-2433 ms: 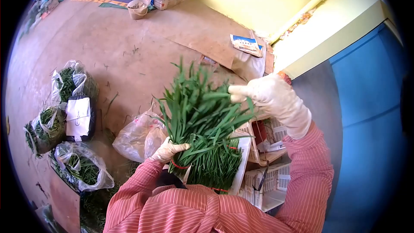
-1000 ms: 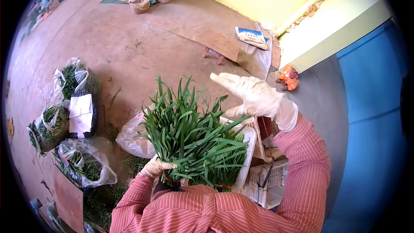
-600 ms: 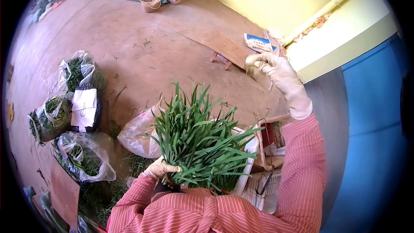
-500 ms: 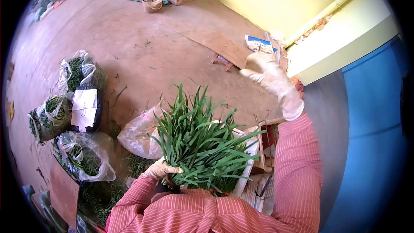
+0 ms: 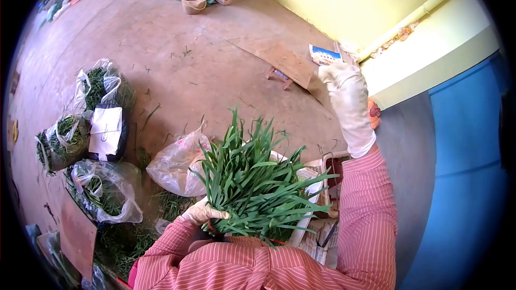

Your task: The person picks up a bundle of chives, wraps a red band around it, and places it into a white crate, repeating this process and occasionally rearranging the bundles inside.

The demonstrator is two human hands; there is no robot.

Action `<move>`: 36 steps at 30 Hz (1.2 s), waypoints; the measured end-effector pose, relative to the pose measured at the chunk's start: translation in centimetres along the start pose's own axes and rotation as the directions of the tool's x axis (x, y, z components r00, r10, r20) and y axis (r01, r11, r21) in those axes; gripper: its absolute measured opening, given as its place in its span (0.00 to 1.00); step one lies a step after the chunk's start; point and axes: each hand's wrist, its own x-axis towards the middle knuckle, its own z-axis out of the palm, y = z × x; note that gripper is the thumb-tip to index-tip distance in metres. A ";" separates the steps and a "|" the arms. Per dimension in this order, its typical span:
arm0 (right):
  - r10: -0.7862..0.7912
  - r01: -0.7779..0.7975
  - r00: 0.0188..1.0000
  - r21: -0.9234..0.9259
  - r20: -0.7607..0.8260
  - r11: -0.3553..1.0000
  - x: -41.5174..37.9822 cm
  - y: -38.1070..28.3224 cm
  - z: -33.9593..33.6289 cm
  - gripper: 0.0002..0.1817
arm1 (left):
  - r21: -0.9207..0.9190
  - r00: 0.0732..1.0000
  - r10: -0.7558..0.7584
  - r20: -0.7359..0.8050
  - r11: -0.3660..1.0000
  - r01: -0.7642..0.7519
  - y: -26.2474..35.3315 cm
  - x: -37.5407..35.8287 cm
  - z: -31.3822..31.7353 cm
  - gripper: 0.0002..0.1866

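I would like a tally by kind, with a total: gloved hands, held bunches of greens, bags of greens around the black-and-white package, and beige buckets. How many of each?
Left hand and right hand, gloved: 2
Held bunch of greens: 1
Upper bag, left bag and lower bag: 3
Beige bucket: 1
Total: 7

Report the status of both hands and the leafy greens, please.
Left hand gripping leafy greens near their base. Right hand raised, apart from the greens. No obstruction visible.
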 end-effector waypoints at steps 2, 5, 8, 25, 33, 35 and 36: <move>0.276 -0.321 0.899 0.084 0.339 0.943 -0.5 0.6 0.7 0.13 | 0.022 1.000 0.018 -0.009 1.000 -0.017 0.8 -0.2 0.6 0.39; 0.292 -0.674 0.717 0.521 0.634 0.524 -6.6 4.5 6.8 0.32 | 0.040 1.000 0.025 -0.015 0.999 -0.025 0.9 -0.2 0.6 0.40; 0.254 -0.817 0.560 0.474 0.789 0.328 -4.5 -1.5 2.8 0.33 | 0.030 1.000 0.003 0.018 1.000 -0.003 0.5 0.1 0.3 0.41; -0.046 0.027 0.989 0.136 0.140 0.990 -2.1 -3.7 2.0 0.16 | 0.034 0.999 -0.013 -0.031 0.999 0.014 -0.1 0.7 -0.2 0.42; -0.343 0.280 0.886 0.230 0.311 0.932 -3.0 -6.8 1.5 0.05 | 0.129 0.999 0.023 -0.031 0.991 -0.019 -2.2 1.9 -1.4 0.42; -0.047 0.029 0.946 0.059 0.322 0.998 -1.5 -4.9 0.0 0.06 | 0.098 0.999 -0.030 -0.020 0.995 0.032 -1.4 1.5 -0.8 0.41; 0.008 -0.062 0.958 0.182 0.286 0.981 -0.6 -4.8 0.1 0.10 | 0.106 1.000 -0.018 -0.021 0.994 0.020 -1.1 1.5 -0.4 0.39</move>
